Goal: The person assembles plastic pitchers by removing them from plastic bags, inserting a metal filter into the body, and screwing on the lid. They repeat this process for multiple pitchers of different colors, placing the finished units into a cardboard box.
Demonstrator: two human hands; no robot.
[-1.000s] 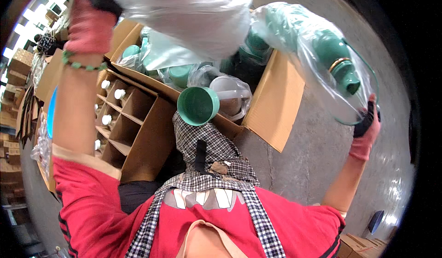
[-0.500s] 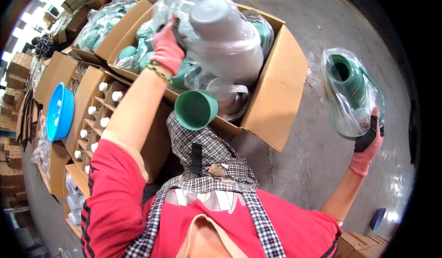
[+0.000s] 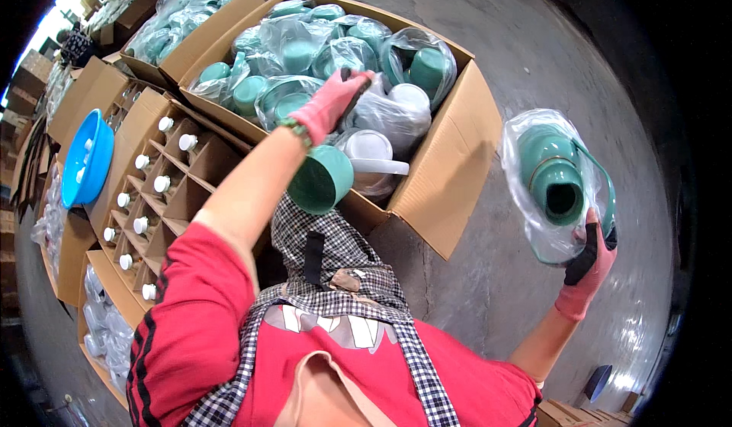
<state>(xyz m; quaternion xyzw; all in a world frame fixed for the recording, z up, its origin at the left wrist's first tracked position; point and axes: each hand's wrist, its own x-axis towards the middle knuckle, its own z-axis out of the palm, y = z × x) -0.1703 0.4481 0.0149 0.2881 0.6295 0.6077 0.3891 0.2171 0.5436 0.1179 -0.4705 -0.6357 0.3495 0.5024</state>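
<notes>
My right hand (image 3: pixel 591 271), in a pink glove with black on the palm side, grips a green flask casing (image 3: pixel 543 164) in a clear plastic bag, off to the right of the carton. Its dark open mouth points toward me, and a green handle loops along its right side. My left hand (image 3: pixel 335 105), gloved alike, is over the open carton (image 3: pixel 450 175). Its fingers pinch the top of a clear plastic bag (image 3: pixel 385 118) around a grey-white flask casing (image 3: pixel 409 97). Below the left wrist, a green cup (image 3: pixel 324 179) sits at the carton's near edge, mouth toward me.
Bagged green casings (image 3: pixel 297 53) fill the carton, with another grey-white casing (image 3: pixel 368 146) at its near corner. Left stands a divided carton (image 3: pixel 156 221) of white-capped bottles, with a blue basin (image 3: pixel 88 156) beside it. A second carton of bagged green pieces (image 3: pixel 183 19) stands farther back.
My left hand has lowered the bagged grey-white casing from above the carton down into it. The green casing in my right hand has turned, its mouth now facing lower and toward me.
</notes>
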